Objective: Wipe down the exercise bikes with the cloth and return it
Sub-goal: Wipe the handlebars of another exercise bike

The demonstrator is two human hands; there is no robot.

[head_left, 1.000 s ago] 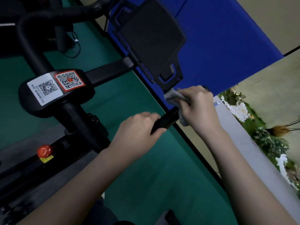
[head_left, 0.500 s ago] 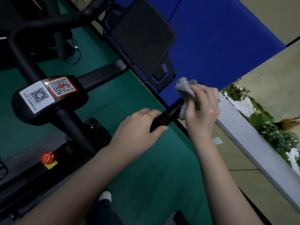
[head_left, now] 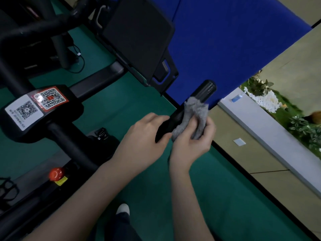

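- Where the black handlebar [head_left: 189, 110] runs up and to the right across the middle of the scene, both bare hands are on it, side by side.
- Left hand [head_left: 145, 136]: fingers closed over the near, lower stretch of the bar, thumb side toward the viewer; forearm enters from the near left.
- Right hand [head_left: 192, 141]: just right of the left hand, fingers curled together and clamped on the cloth, pressing it to the bar.
- Cloth [head_left: 194, 117]: grey, fuzzy, bunched; wrapped against the bar between the right hand and the bar's far tip, its upper edge standing free above the fingers.
- Bar tip [head_left: 205, 90]: rounded black end, bare, just beyond the cloth.
- Exercise bike [head_left: 57, 129]: black frame filling the left half; a thick post rises to a padded hub.
- Two labels with square codes on the hub: a white one [head_left: 23, 111] on the left, an orange-framed one [head_left: 50, 98] touching it on the right.
- Red knob [head_left: 56, 173]: on the frame at near left, with a yellow tag just beside it.
- Black screen [head_left: 137, 37]: tilted panel at far centre, mounted on the bike.
- Green floor mat [head_left: 199, 197]: beneath the bike and the arms.
- Blue mat [head_left: 234, 40]: far right, behind the bar tip.
- Grey ledge [head_left: 271, 136]: along the right, with plants and white flowers [head_left: 265, 100] behind it.
- White shoe tip [head_left: 123, 208]: near centre, on the green mat.
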